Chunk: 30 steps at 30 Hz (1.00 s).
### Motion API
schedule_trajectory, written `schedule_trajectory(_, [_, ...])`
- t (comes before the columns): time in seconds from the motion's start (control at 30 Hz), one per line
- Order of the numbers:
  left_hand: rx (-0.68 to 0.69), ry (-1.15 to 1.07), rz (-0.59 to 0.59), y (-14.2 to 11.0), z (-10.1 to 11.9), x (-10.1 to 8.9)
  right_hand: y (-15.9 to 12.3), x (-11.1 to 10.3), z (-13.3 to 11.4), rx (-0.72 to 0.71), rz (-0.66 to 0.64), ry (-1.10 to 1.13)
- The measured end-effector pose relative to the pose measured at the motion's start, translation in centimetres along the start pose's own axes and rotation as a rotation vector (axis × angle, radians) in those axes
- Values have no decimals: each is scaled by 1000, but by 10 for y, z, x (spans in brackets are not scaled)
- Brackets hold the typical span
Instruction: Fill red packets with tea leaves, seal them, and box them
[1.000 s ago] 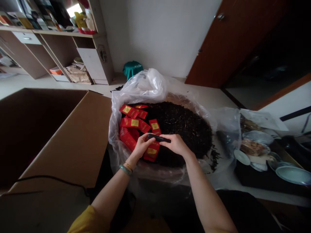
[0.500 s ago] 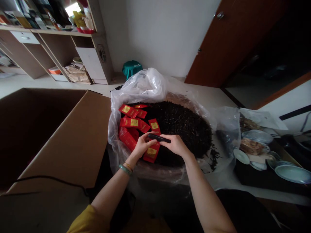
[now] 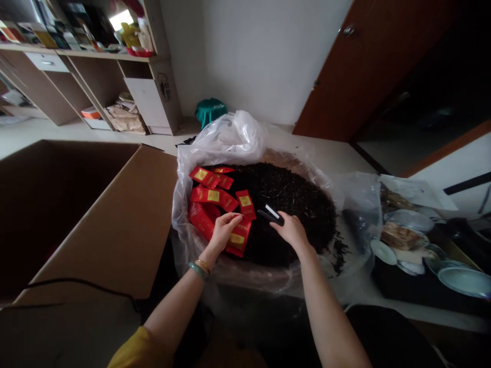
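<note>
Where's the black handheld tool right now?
In the head view, the black handheld tool is in the right hand, near the middle of the picture, over the dark leaves and just right of the red packets.

Dim light, shadowed cardboard box point(image 3: 111, 225), sheen on plastic bag point(image 3: 245, 132), blurred stretched edges

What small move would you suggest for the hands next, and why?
Perhaps bring the black device leftward to the nearest red packet: the right hand holds it open-looking, off to the right, while the left hand seems to pinch the packet's top.
</note>
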<state>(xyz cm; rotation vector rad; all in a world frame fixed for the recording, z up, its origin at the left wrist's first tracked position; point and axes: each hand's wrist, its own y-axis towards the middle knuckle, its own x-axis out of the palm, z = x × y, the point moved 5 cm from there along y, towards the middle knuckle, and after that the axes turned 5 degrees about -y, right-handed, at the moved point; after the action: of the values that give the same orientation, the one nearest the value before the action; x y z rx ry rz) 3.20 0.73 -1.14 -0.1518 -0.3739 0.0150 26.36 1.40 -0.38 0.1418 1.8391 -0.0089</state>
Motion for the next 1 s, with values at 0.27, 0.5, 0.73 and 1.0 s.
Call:
schedule_trajectory(0.27, [-66,-80,-15,0,-9,-2,-21,-5,-54,-153,105,524])
schedule_trajectory(0.5, [-42,-20,-82,-2,-2,4,-33,-1,-88,-132,85,716])
schedule_trajectory(0.73, [136,167,-119,-3,9,5,-32,3,-86,-162,-100,779])
schedule_trajectory(1.0, [152,171,-76,1,1,1,-30,11,-82,-30,-72,909])
